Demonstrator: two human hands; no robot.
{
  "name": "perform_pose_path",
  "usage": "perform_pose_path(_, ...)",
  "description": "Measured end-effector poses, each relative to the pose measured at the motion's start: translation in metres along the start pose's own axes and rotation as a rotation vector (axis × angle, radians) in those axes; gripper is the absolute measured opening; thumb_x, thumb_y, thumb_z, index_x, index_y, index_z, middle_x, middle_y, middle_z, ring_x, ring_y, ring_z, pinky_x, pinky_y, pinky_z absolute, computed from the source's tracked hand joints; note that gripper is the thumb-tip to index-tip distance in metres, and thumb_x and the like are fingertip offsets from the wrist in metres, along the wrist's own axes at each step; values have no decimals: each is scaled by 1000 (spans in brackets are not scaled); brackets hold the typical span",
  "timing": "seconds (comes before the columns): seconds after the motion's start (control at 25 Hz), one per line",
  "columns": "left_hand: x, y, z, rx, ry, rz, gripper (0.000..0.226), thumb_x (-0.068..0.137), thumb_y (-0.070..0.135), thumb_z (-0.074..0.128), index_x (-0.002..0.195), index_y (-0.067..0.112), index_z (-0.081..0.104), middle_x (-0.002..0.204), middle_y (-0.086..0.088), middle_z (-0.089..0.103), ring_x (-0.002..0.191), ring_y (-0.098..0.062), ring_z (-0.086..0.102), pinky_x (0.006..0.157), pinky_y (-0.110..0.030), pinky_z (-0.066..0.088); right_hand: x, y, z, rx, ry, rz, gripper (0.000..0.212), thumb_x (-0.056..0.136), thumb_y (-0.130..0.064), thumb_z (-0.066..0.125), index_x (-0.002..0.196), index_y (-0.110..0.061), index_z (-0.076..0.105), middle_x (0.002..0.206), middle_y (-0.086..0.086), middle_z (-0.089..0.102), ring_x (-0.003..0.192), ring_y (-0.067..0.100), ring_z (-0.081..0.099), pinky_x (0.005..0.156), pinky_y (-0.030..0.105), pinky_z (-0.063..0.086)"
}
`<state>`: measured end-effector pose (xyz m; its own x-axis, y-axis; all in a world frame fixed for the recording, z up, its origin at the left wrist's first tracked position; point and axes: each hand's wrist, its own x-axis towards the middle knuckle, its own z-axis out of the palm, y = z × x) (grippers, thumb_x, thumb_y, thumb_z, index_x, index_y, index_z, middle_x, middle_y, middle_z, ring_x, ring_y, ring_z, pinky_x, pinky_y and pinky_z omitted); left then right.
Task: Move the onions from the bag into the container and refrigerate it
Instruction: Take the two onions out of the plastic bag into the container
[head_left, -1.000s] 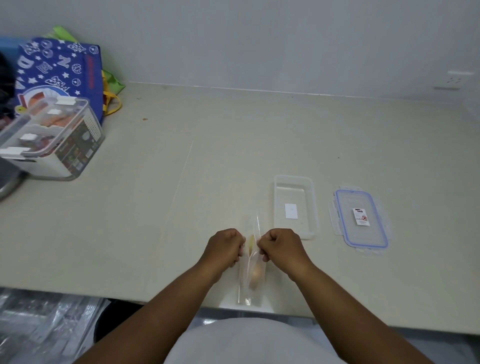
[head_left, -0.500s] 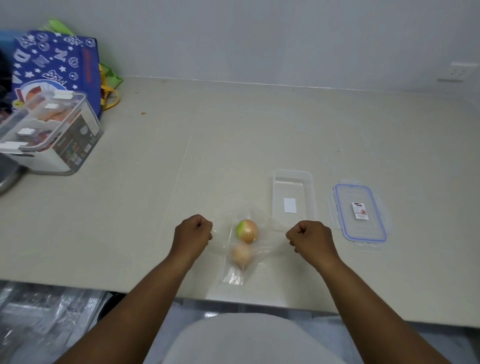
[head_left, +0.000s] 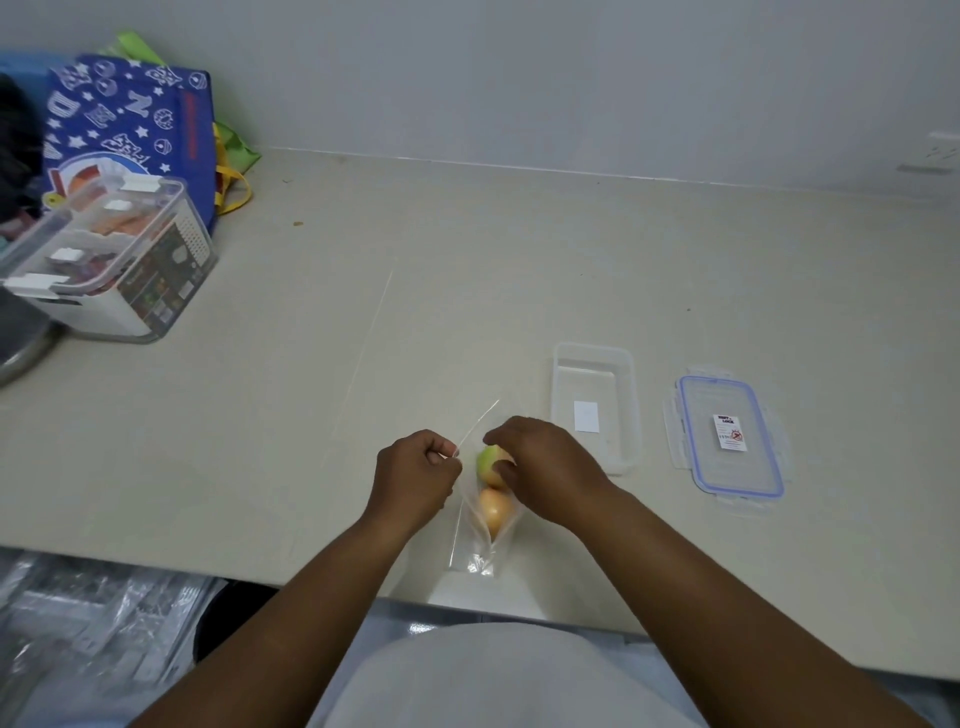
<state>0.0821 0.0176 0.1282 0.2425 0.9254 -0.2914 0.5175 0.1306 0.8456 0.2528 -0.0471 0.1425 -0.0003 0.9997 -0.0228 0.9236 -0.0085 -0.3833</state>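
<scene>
Two bare hands worked at a clear bag (head_left: 480, 540) lying on the pale counter (head_left: 467, 291), close to its near edge. Taking the bag as the landmark: far off to its left, against the wall, stood a blue printed tote (head_left: 130, 130), and just in front of that tote sat a lidded clear storage box (head_left: 111, 260) with white clips and coloured goods inside. To the right of the bag, just beyond the right hand, lay the clear rectangular container (head_left: 595, 405), open and with only a white label showing on its floor. Further right again, apart from the container, its lid (head_left: 730, 436) lay flat, blue seal around the rim and a small sticker in the middle.

At the bag's left edge, the left hand (head_left: 415, 475) was curled shut, pinching the plastic of the bag's mouth between thumb and fingers and holding it up. The right hand (head_left: 545, 467) reached into the bag's mouth from the right, its fingers curved around the greenish onion (head_left: 488, 460) at the top; whether they had closed firmly on it I cannot tell. Below that one, still deep in the bag, lay the orange-yellow onion (head_left: 493, 509), untouched by either hand.
</scene>
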Motion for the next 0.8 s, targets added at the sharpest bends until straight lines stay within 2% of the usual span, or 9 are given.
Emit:
perform_pose_path(0.08, -1, 0, 1, 17, 22, 12, 12, 75, 9, 64, 76, 20, 70, 60, 2, 62, 53, -16, 65, 54, -27, 54, 17, 3, 14, -137, -202, 64, 28, 85, -13, 57, 113, -9, 62, 113, 10, 61, 103, 30, 61, 82, 39, 53)
perform_pose_path(0.16, -1, -1, 1, 10, 34, 9, 12, 74, 10, 64, 74, 21, 69, 58, 4, 59, 54, -17, 66, 56, -29, 54, 29, 8, 27, -174, -296, 108, 27, 83, -17, 61, 109, -8, 61, 113, 12, 58, 103, 32, 60, 81, 38, 53)
perform_pose_path(0.32, 1, -3, 0, -6, 35, -18, 11, 74, 9, 65, 75, 20, 70, 58, 4, 58, 46, -8, 63, 53, -26, 51, 42, 22, 41, -203, -367, 104, 54, 80, -35, 71, 125, -12, 53, 121, 13, 56, 108, 34, 59, 87, 41, 53)
perform_pose_path(0.4, 2, -3, -1, -15, 31, -30, 10, 75, 10, 65, 75, 19, 70, 58, 3, 58, 46, -8, 63, 49, -24, 49, 43, 22, 42, -226, -354, 79, 56, 80, -34, 72, 127, -12, 52, 120, 13, 56, 106, 35, 60, 86, 42, 53)
perform_pose_path(0.52, 6, -2, -1, -34, 27, -44, 10, 75, 9, 66, 75, 18, 70, 59, 0, 58, 44, -9, 62, 43, -21, 47, 33, 18, 29, -241, -236, -1, 48, 78, -27, 68, 123, -13, 55, 118, 10, 59, 100, 33, 61, 78, 39, 54)
perform_pose_path(0.64, 11, -1, -1, -48, 31, -62, 10, 75, 8, 65, 74, 17, 70, 60, -2, 59, 42, -7, 62, 41, -22, 47, 9, 18, -2, 68, 24, -80, 58, 72, -30, 70, 127, -26, 55, 124, -3, 60, 105, 17, 60, 80, 28, 53)
perform_pose_path(0.72, 14, -2, -1, -54, 32, -80, 11, 75, 7, 64, 74, 16, 70, 58, -1, 59, 42, -7, 61, 41, -22, 48, -5, 27, -22, 299, 266, -87, 61, 70, -34, 75, 127, -30, 55, 124, -12, 59, 106, 1, 57, 84, 13, 47)
perform_pose_path(0.8, 15, -2, -1, -62, 29, -96, 11, 76, 6, 64, 75, 15, 70, 58, -2, 60, 42, -7, 61, 42, -22, 49, -6, 48, -32, 358, 456, 37, 61, 69, -27, 81, 126, -24, 60, 123, -9, 62, 104, 0, 58, 83, 6, 43)
